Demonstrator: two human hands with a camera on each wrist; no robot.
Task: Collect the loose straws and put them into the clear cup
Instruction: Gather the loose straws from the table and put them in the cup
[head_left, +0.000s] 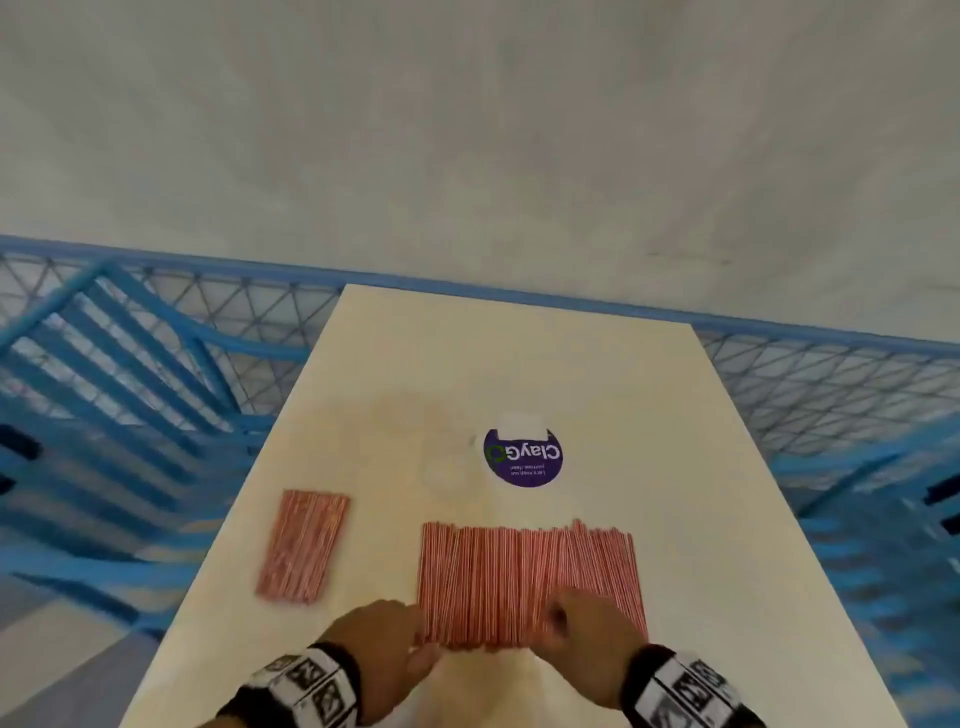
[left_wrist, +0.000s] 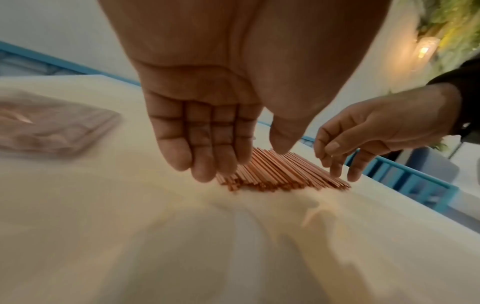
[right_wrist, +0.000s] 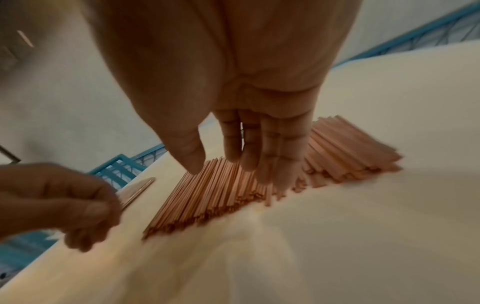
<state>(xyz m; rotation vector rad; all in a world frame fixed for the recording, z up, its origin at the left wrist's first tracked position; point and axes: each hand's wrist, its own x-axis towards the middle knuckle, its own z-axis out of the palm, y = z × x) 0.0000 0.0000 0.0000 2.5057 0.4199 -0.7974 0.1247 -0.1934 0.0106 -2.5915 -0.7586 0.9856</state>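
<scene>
Many thin orange-pink straws (head_left: 530, 582) lie side by side in a flat layer on the cream table (head_left: 701, 467). My left hand (head_left: 410, 639) is at the layer's near left corner, fingers straight, fingertips (left_wrist: 207, 172) at the straw ends (left_wrist: 280, 172). My right hand (head_left: 571, 618) rests on the near middle of the layer, with straight fingers (right_wrist: 262, 164) touching the straws (right_wrist: 207, 197). Neither hand holds anything. The clear cup (head_left: 449, 470) shows only faintly, beyond the straws and left of a purple sticker.
A sealed packet of straws (head_left: 304, 545) lies at the table's left side. A round purple sticker (head_left: 523, 457) is on the table behind the loose straws. Blue railings and mesh (head_left: 156, 374) surround the table on both sides.
</scene>
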